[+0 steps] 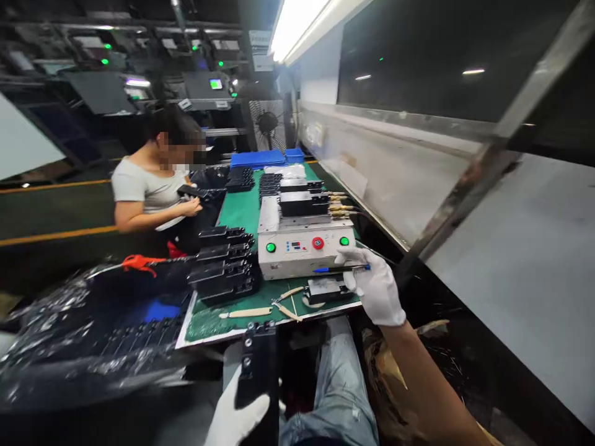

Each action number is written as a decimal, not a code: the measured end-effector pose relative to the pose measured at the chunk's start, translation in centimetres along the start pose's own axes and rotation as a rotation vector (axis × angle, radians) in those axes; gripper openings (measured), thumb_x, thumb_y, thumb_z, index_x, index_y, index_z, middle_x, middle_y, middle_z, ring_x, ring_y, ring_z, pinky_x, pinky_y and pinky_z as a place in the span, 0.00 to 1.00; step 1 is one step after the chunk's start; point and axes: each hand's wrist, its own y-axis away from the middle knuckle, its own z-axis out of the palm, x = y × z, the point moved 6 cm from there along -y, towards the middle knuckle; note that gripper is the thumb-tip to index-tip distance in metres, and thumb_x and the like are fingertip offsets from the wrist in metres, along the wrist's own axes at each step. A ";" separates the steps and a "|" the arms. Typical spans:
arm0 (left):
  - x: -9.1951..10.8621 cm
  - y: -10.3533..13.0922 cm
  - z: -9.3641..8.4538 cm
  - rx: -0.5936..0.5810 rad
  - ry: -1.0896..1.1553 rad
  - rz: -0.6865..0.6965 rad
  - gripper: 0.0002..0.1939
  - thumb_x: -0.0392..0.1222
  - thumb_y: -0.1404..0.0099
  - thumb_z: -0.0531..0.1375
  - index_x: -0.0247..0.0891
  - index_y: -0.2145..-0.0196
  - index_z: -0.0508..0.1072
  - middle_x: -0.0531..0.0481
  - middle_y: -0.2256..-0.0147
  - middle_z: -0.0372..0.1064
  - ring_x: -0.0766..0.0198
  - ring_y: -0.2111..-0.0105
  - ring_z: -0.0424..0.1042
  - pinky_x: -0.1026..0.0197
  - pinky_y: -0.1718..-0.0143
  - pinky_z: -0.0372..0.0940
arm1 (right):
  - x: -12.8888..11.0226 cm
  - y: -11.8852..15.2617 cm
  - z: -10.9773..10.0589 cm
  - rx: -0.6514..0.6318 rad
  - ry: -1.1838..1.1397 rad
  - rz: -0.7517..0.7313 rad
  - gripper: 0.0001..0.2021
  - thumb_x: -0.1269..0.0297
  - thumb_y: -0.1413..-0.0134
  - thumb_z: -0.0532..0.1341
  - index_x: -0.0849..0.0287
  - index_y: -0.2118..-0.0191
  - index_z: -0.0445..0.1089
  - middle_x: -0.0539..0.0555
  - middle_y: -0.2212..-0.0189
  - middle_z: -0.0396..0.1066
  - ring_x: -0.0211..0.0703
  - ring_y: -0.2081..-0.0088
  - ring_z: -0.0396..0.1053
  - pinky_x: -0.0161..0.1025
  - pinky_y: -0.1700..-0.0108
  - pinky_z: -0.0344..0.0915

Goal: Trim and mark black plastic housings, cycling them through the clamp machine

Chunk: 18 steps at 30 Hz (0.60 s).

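Observation:
My left hand (239, 415), in a white glove, is wrapped round a long black plastic part (259, 378) with screws near its top end, held upright above my lap. My right hand (377, 290), gloved too, pinches a blue pen (328, 270) that points left in front of the white machine (274, 265). Just below the pen, a black block with a pale top (328, 290) lies on the green mat. Wooden-handled pliers (287, 303) and a tool with a wooden handle (246, 313) lie left of that block.
Black parts (220, 272) stand in rows at the table's left. An orange air gun (142, 263) lies on black plastic sheeting further left. A co-worker (149, 192) handles a black part across the table's left edge. Blue trays (258, 159) stand at the far end.

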 end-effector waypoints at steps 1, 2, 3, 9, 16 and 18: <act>0.6 0.1 0.1 0.001 -0.100 0.040 0.40 0.59 0.58 0.75 0.36 0.52 0.73 0.41 0.68 0.82 0.47 0.70 0.80 0.49 0.65 0.74 | 0.0 0.9 0.9 -0.041 -0.011 0.036 0.21 0.49 0.33 0.54 0.59 0.56 0.79 0.55 0.65 0.77 0.33 0.80 0.61 0.33 0.81 0.54; 1.2 0.4 0.2 -0.006 -0.177 0.069 0.42 0.62 0.58 0.74 0.36 0.51 0.72 0.41 0.65 0.82 0.48 0.69 0.80 0.50 0.64 0.73 | 0.2 1.6 1.6 -0.062 -0.017 0.076 0.24 0.46 0.32 0.53 0.59 0.58 0.80 0.56 0.67 0.78 0.35 0.79 0.63 0.33 0.80 0.56; 1.6 0.7 0.4 -0.021 -0.217 0.082 0.42 0.63 0.57 0.73 0.36 0.49 0.71 0.41 0.63 0.82 0.48 0.67 0.79 0.50 0.63 0.73 | 0.4 2.1 2.1 -0.073 -0.024 0.127 0.28 0.43 0.32 0.52 0.60 0.61 0.80 0.56 0.71 0.77 0.36 0.80 0.64 0.33 0.80 0.56; 3.3 2.8 1.4 -0.162 -0.266 0.125 0.32 0.52 0.49 0.68 0.38 0.48 0.69 0.47 0.61 0.78 0.56 0.63 0.74 0.57 0.61 0.69 | 1.6 4.0 5.4 -0.201 -0.039 0.428 0.29 0.34 0.42 0.60 0.60 0.70 0.77 0.48 0.88 0.65 0.33 0.89 0.55 0.31 0.87 0.47; 4.0 3.4 0.9 -0.097 -0.271 0.056 0.29 0.45 0.52 0.68 0.38 0.52 0.70 0.50 0.66 0.76 0.58 0.66 0.71 0.58 0.64 0.67 | 0.7 5.0 8.2 -0.196 0.063 0.259 0.21 0.45 0.41 0.66 0.61 0.71 0.79 0.45 0.88 0.62 0.30 0.86 0.55 0.29 0.83 0.51; 4.4 3.4 0.9 -0.096 -0.247 0.073 0.28 0.46 0.52 0.68 0.38 0.52 0.70 0.49 0.64 0.75 0.59 0.66 0.70 0.58 0.63 0.66 | 0.8 5.3 8.5 -0.194 0.067 0.235 0.22 0.45 0.37 0.62 0.60 0.65 0.81 0.48 0.85 0.67 0.32 0.85 0.60 0.30 0.83 0.55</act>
